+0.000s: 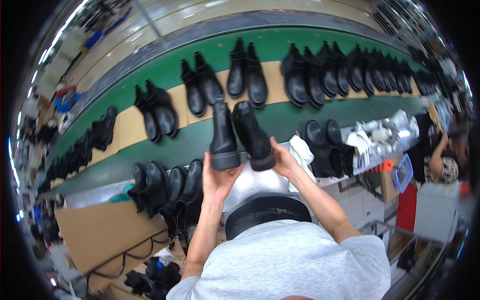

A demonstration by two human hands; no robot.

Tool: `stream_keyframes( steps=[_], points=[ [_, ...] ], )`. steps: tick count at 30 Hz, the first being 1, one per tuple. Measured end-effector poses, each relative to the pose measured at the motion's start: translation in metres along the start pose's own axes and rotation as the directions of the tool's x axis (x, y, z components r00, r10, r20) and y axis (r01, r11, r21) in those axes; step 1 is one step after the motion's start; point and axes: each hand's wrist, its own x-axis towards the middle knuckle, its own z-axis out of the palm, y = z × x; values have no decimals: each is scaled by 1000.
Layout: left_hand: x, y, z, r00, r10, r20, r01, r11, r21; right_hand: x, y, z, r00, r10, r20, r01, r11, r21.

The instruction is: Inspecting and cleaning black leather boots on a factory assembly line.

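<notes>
I hold a pair of black ankle boots up in front of me, one in each hand, with their heels toward me. My left hand is closed round the heel of the left boot. The right boot tilts a little, its heel gripped by my right hand. Beyond them, more pairs of black boots stand on a strip of brown cardboard along the green bench. The fingers under both heels are partly hidden.
Several black boots stand at the near left beside a cardboard sheet. On the right are another black pair, a white cloth, clear plastic wrapping and a blue basket. Another person is at the far right.
</notes>
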Motion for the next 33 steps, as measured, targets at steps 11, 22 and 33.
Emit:
stream_keyframes(
  steps=[11,22,33],
  points=[
    [-66,7,8,986,145,-77,-90,871,483,-27,-46,-65,671,-724,158,-221,-399,-890],
    [-35,2,14,733,528,428,-311,-299,902,-104,-49,-49,755,-655,-5,22,33,-999],
    [13,7,29,708,536,460,-324,-332,886,-269,-61,-228,65,-987,-146,-119,137,-983]
  ],
)
